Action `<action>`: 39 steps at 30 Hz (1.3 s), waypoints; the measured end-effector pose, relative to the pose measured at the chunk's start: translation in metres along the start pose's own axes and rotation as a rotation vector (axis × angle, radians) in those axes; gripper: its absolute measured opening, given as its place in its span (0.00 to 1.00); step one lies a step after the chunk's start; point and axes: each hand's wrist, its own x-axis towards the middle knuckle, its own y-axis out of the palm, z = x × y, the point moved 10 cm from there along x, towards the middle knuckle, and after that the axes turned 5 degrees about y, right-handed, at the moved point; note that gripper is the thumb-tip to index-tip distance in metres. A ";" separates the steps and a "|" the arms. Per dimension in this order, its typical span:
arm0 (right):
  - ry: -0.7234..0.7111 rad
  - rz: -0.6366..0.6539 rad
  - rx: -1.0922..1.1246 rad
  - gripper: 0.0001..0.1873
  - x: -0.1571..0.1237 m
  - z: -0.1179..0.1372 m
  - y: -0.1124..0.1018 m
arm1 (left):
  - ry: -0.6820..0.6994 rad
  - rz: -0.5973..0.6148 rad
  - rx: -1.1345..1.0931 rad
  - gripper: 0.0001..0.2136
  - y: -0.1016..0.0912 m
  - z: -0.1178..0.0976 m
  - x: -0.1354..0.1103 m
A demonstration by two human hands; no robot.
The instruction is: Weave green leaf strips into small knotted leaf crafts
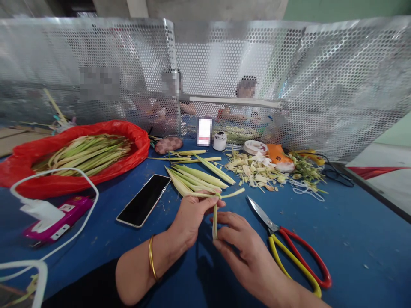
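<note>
My left hand (189,216), with a gold bangle at the wrist, pinches pale green leaf strips (233,193) where they cross in a small knot or fold. One strip end sticks out to the right. Another leaf strip (215,220) hangs down toward me, and my right hand (245,248) pinches its lower end between thumb and fingers. Just beyond my hands, several broad green leaves (201,174) lie fanned out on the blue table (353,239). Scissors (272,226) with one red and one yellow handle lie to the right of my right hand, blades apart.
Left stand a red plastic bag (139,145) of leaf strips, a phone (144,200) and a purple power strip (69,216) with a white cable. Leaf scraps (250,169), a tape roll (255,147) and an orange packet (278,157) lie back right. People sit behind the perforated metal screen (205,55).
</note>
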 end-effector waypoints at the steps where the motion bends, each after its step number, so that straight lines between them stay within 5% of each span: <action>1: -0.021 -0.050 -0.065 0.09 -0.001 0.001 -0.007 | -0.010 -0.004 0.006 0.06 -0.001 0.000 0.001; 6: -0.038 -0.399 -0.465 0.05 -0.004 -0.003 -0.055 | -0.160 0.089 -0.026 0.08 0.008 0.013 -0.001; 12: 0.013 -0.179 -0.466 0.11 0.006 -0.022 -0.033 | -0.242 0.149 0.018 0.15 0.016 0.022 -0.009; 21: 0.010 -0.129 -0.539 0.13 0.005 -0.026 -0.021 | -0.125 0.214 0.273 0.16 0.019 0.020 -0.006; 30: 0.027 -0.143 -0.492 0.12 0.005 -0.020 -0.035 | -0.099 0.238 0.295 0.14 0.018 0.011 -0.002; 35: 0.207 -0.077 -0.326 0.13 0.007 -0.043 -0.036 | -0.203 0.293 0.267 0.16 0.022 0.017 -0.007; 39: 0.438 -0.116 0.042 0.13 0.005 -0.069 -0.038 | -0.196 0.241 0.373 0.12 0.019 0.020 -0.011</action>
